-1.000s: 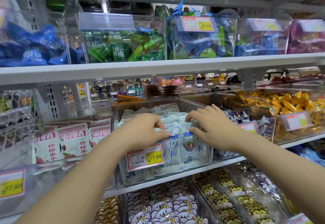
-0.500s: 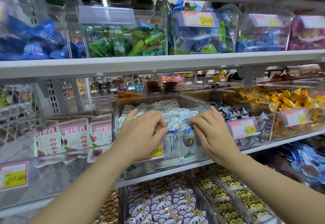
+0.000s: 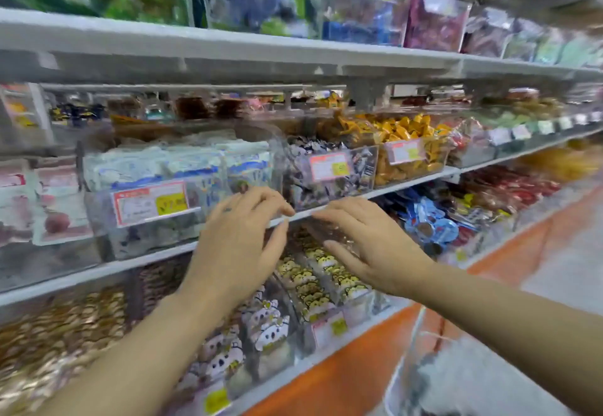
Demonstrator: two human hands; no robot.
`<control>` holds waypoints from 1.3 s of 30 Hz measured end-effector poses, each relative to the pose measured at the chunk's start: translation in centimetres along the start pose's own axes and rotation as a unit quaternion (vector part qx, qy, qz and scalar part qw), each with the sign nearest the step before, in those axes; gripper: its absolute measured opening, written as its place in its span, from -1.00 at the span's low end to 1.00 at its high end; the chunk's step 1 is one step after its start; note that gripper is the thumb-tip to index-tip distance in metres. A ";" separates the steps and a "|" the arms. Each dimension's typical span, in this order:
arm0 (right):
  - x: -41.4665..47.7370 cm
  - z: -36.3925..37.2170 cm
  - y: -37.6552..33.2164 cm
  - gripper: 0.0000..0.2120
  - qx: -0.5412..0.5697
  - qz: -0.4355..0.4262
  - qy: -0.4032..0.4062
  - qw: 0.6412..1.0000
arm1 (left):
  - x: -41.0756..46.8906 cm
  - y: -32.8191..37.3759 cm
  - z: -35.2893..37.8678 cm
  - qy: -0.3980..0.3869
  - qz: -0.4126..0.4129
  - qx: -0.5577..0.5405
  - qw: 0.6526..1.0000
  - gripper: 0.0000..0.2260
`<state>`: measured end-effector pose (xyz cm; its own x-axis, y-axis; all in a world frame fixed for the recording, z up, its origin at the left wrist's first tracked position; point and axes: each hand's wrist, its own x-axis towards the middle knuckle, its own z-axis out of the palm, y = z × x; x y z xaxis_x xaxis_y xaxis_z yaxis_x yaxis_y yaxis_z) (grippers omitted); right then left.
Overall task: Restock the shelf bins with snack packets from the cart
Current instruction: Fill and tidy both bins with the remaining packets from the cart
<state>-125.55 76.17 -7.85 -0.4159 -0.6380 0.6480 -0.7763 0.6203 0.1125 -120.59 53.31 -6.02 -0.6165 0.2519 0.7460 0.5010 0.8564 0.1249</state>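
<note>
A clear shelf bin (image 3: 98, 216) on the middle shelf holds white-and-blue snack packets (image 3: 169, 162) packed upright, with a red and yellow price tag (image 3: 153, 201) on its front. My left hand (image 3: 238, 246) and my right hand (image 3: 368, 242) hover side by side in front of the shelf edge, below and right of that bin. Both hands have relaxed, spread fingers and hold nothing. The picture is blurred by head motion.
Neighbouring bins hold dark wrapped candies (image 3: 329, 167) and orange packets (image 3: 408, 141). The lower shelf has bins of cartoon-printed packets (image 3: 319, 285). A white container (image 3: 456, 366) stands at the lower right on the orange floor strip (image 3: 359, 366). The upper shelf (image 3: 228, 46) overhangs.
Both hands have left the white-and-blue packets and drawn back and down, out of the bin. The view has swung to the right, along the aisle.
</note>
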 end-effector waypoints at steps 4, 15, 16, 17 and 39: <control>-9.4 -3.4 2.4 -0.70 -0.015 0.060 -0.189 0.980 | -2.5 5.5 6.6 -0.093 -0.011 -0.078 0.993 -0.79; -26.7 -3.6 6.5 -0.38 -0.073 0.274 -0.633 0.721 | -8.2 14.7 17.6 -0.362 0.015 -0.119 0.924 -0.83; -27.1 -3.5 7.1 -0.35 -0.074 0.270 -0.658 0.699 | -8.6 14.5 18.1 -0.384 0.004 -0.129 0.914 -0.83; -27.3 -3.5 7.6 -0.34 -0.081 0.247 -0.691 0.674 | -8.8 14.4 18.3 -0.398 -0.005 -0.138 0.907 -0.82; -24.5 -6.7 7.0 -0.80 -0.209 0.111 -0.619 0.749 | -9.3 14.3 17.8 -0.390 -0.055 -0.162 0.905 -0.84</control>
<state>-117.61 99.19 -17.96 -0.8345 -0.2706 -0.4800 -0.5137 0.6973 0.4999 -118.45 71.25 -22.80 -0.8508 0.5236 0.0441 0.4849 0.7501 0.4497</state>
